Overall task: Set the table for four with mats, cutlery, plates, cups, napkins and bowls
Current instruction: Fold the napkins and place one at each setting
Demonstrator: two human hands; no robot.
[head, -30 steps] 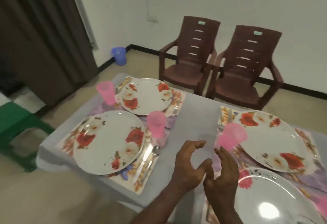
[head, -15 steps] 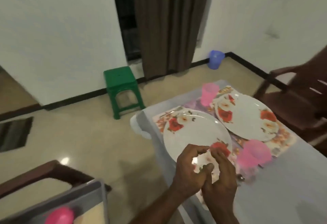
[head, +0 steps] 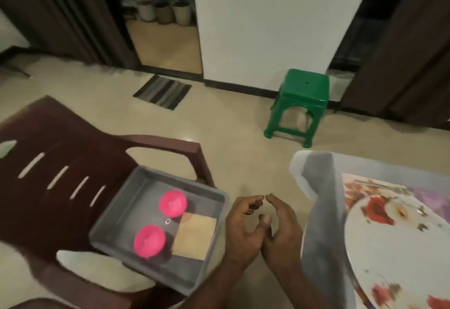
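A grey tray (head: 114, 213) rests on the seat of a brown plastic chair (head: 56, 160) at the lower left. Two pink bowls lie in it, one further back (head: 173, 203) and one nearer (head: 149, 240), beside a tan stack of napkins (head: 194, 235). My left hand (head: 243, 228) and my right hand (head: 282, 228) hover side by side over the floor, just right of the tray, fingers loosely curled and holding nothing. At the right edge the table corner (head: 316, 201) carries a floral mat (head: 355, 186), a flowered white plate (head: 394, 243) and a fork (head: 379, 183).
A green plastic stool (head: 299, 104) stands on the tiled floor by the white wall. A striped doormat (head: 162, 91) lies before a doorway at the back. Dark curtains hang at both upper corners. A pale cushion (head: 97, 269) lies on the chair seat.
My view has swung left from the set table to the chair with the tray. Both hands have stayed together, empty, in front of me.
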